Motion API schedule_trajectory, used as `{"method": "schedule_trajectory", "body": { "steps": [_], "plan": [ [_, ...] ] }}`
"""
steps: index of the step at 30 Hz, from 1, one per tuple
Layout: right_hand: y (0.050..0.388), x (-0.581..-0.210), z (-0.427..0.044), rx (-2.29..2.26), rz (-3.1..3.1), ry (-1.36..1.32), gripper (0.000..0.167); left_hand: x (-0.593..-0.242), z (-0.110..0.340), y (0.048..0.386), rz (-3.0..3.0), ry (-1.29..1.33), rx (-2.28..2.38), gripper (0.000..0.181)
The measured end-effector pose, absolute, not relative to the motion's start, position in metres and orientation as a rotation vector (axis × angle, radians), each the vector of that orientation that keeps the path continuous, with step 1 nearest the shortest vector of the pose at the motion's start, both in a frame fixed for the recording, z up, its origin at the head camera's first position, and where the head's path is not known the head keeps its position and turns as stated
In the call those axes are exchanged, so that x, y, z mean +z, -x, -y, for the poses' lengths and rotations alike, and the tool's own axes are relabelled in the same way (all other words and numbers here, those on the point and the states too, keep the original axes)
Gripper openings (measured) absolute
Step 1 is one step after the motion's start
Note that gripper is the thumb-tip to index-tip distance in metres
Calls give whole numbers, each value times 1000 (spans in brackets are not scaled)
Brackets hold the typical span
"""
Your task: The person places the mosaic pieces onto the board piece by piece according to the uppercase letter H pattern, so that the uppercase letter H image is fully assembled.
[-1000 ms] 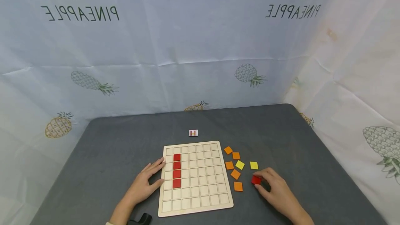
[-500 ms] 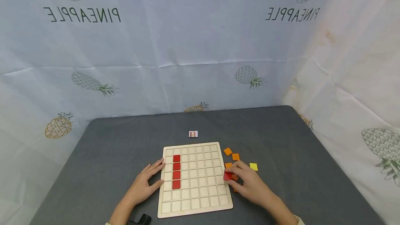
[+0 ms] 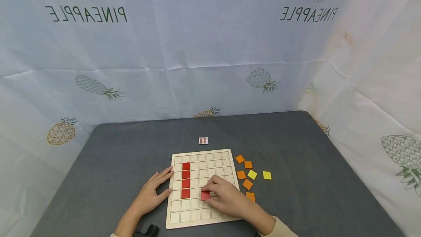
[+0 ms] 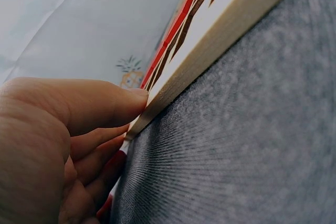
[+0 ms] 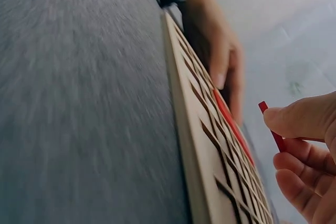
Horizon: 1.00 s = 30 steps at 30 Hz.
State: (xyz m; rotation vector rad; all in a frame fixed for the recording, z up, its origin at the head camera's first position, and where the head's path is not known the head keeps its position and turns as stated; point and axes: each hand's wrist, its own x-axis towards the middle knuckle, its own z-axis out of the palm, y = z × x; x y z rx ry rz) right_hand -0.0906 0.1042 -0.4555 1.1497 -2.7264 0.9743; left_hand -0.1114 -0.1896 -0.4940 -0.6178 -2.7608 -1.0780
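Note:
A pale wooden grid board (image 3: 195, 215) lies on the dark table, with a column of several red tiles (image 3: 185, 174) set in its squares. My left hand (image 3: 149, 195) rests at the board's left edge, and in the left wrist view its thumb (image 4: 105, 103) touches the side of the board. Between thumb and fingers, my right hand (image 3: 227, 197) pinches another red tile (image 3: 205, 195) over the middle of the board. From the right wrist view, this tile (image 5: 264, 107) is held edge-on, raised above the board's surface.
Several orange tiles (image 3: 247, 184) and two yellow tiles, one apart at the right (image 3: 266, 175), lie right of the board. A small patterned card (image 3: 203, 140) sits beyond it. Near my left wrist is a black object (image 3: 152, 230). A pineapple-print cloth (image 3: 204, 46) hangs behind the table.
My right hand has carried the red tile leftward, from the table right of the loose tiles to above the board. My left hand has stayed at the board's edge.

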Motion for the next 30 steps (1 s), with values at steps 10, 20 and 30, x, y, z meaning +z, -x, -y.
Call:
{"method": "schedule_trajectory", "body": {
  "steps": [10,20,30],
  "plan": [
    [94,-462,-63,881,2639,-1326,20,-495,191,112,2734,627,-1058,53],
    [88,-475,-44,668,2555,-1347,21,-493,190,110,2705,652,-1042,50],
    [87,-481,-42,695,2588,-1269,23,-493,190,111,2710,663,-1043,51]
  ]
}}
